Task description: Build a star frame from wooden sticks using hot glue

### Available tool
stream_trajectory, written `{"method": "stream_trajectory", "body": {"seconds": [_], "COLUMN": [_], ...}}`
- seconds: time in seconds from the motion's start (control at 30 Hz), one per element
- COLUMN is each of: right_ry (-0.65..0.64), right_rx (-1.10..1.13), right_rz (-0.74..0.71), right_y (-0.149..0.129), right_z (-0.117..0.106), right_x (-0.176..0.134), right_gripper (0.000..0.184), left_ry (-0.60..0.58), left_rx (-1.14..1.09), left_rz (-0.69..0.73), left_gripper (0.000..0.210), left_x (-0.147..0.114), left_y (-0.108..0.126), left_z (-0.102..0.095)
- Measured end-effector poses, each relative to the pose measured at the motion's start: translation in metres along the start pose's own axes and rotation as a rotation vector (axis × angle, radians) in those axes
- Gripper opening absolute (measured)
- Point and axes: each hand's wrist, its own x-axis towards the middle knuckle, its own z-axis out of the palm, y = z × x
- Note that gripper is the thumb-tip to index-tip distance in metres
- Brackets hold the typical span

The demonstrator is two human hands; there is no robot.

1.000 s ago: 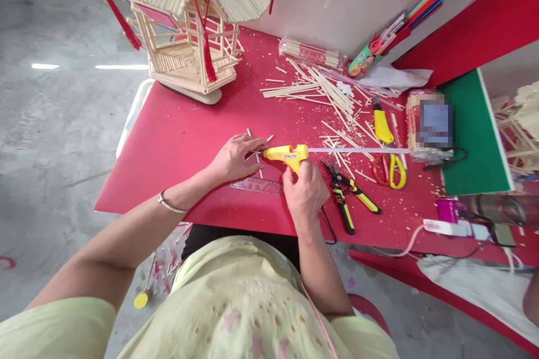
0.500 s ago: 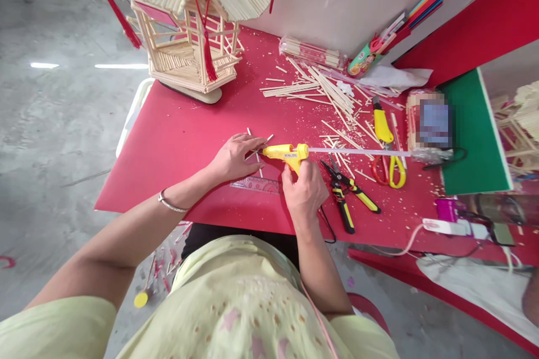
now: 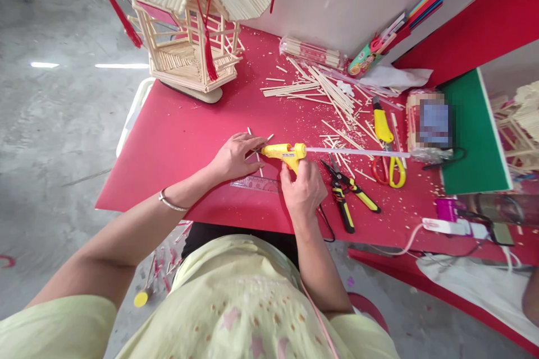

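Observation:
My right hand (image 3: 306,188) is closed around the handle of a yellow hot glue gun (image 3: 280,151). A long translucent glue stick (image 3: 357,152) juts from its back end. The gun's nozzle points left and meets crossed thin wooden sticks (image 3: 260,165) on the red tabletop. Over these sticks lies my left hand (image 3: 236,157), thumb and fingers on either side of the crossing, holding them down. Part of the sticks is hidden under its fingers. Just below the sticks rests a clear ruler (image 3: 255,183).
A stick-built pavilion model (image 3: 189,50) with red tassels stands at the back left. Loose sticks (image 3: 332,92) and crumbs lie at the back centre. Black-yellow pliers (image 3: 347,193), scissors (image 3: 396,171) and a yellow cutter (image 3: 382,123) lie to the right, near a power strip (image 3: 446,227).
The glue gun in my right hand has shifted slightly left, its nozzle closer to the stick crossing. My left hand has stayed in place.

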Motion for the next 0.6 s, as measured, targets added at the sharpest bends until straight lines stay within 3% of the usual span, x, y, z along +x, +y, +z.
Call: {"method": "stream_trajectory", "body": {"seconds": [0.33, 0.6], "right_ry": [0.03, -0.041], "right_rx": [-0.034, 0.013], "right_rz": [-0.027, 0.034], "right_y": [0.0007, 0.0041], "right_z": [0.0011, 0.0008], "right_x": [0.0002, -0.0052], "right_gripper": [0.033, 0.033], "left_ry": [0.0, -0.006], "left_rx": [0.001, -0.035], "left_rz": [0.004, 0.005], "left_gripper": [0.059, 0.055], "left_x": [-0.0002, 0.0002], "left_y": [-0.0019, 0.0001], "left_z": [0.0009, -0.0011]}}
